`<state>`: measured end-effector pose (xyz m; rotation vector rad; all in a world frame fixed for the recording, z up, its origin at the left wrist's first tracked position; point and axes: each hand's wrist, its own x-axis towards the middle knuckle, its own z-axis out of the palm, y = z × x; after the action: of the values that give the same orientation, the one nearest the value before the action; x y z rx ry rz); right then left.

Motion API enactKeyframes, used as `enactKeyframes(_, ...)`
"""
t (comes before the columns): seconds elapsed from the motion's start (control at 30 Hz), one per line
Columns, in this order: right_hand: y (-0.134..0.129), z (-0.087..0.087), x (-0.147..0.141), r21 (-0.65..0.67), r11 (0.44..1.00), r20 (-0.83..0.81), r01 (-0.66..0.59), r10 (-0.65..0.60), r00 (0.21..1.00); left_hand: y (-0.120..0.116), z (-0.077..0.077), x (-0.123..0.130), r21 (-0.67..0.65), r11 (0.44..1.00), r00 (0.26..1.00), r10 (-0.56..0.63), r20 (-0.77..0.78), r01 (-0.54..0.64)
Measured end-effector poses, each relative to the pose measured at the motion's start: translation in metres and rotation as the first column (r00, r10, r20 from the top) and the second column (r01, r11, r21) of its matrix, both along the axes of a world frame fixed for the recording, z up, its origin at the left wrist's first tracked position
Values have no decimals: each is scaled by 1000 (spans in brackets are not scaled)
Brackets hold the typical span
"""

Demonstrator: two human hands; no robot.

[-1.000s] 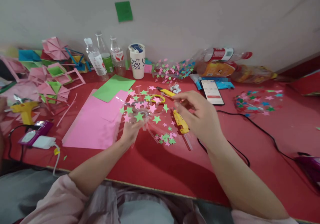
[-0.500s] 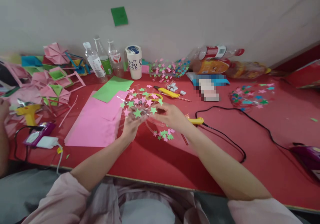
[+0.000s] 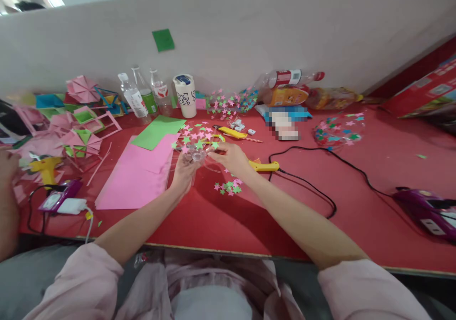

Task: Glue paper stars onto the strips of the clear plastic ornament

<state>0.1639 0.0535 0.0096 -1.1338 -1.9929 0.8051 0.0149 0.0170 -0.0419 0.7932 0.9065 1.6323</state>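
Note:
A cut clear plastic bottle piece (image 3: 198, 155) covered with pink and green paper stars is held above the table. My left hand (image 3: 183, 173) is closed around its lower side. From the right, my right hand (image 3: 232, 159) pinches its edge near a green star; the fingertips are partly hidden. Below my right hand lies a small pile of loose pink and green stars (image 3: 228, 187). A yellow glue gun (image 3: 265, 166) with a black cord rests just right of my right wrist. Behind the hands is a yellow box cutter (image 3: 233, 132).
Pink paper sheets (image 3: 131, 182) and a green sheet (image 3: 158, 132) lie left. Bottles (image 3: 133, 99) and a white tumbler (image 3: 185, 99) stand along the wall. Another star-covered plastic piece (image 3: 338, 130) sits right. A purple power strip (image 3: 423, 210) is far right. A co-worker's arm (image 3: 7, 201) shows at left.
The camera view has shifted and tilted up a little. The star-covered bottle piece has tilted in my hands, showing more of its clear round end. Both hands keep their hold.

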Motion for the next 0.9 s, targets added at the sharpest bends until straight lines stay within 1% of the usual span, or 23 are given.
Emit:
enactKeyframes(0.1, 1, -4, 0, 11, 1000, 41, 6, -6, 999, 0, -5, -8, -65, 996, 999, -54, 6, 54)
enactKeyframes(0.2, 2, -8, 0, 23, 1000, 79, 10, -11, 997, -3, -7, -21, -136, 988, 997, -73, -12, 71)
enactKeyframes(0.27, 4, -11, 0, 33, 999, 107, 13, -17, 994, -7, -7, -30, -152, 986, 998, -69, 3, 68)
enactKeyframes(0.4, 12, -20, -2, 57, 998, 177, -8, -2, 984, -15, -3, -42, -160, 978, 990, -130, 51, 136)
enactKeyframes(0.5, 18, -28, -3, 78, 996, 246, -31, 11, 969, -21, -2, -48, -178, 971, 987, -158, 15, 158)
enactKeyframes(0.6, 21, -35, -3, 103, 994, 302, -43, 10, 953, -27, -3, -51, -208, 968, 987, -154, -38, 143)
enactKeyframes(0.67, 23, -37, -1, 119, 991, 327, -60, 18, 945, -30, -5, -54, -200, 973, 988, -132, -81, 114)
enactKeyframes(0.8, 24, -35, 5, 145, 985, 351, -95, 38, 936, -31, -8, -59, -158, 985, 978, -92, -185, 63)
enactKeyframes(0.9, 24, -31, 9, 146, 983, 363, -111, 51, 931, -31, -8, -62, -162, 987, 970, -57, -235, 19)
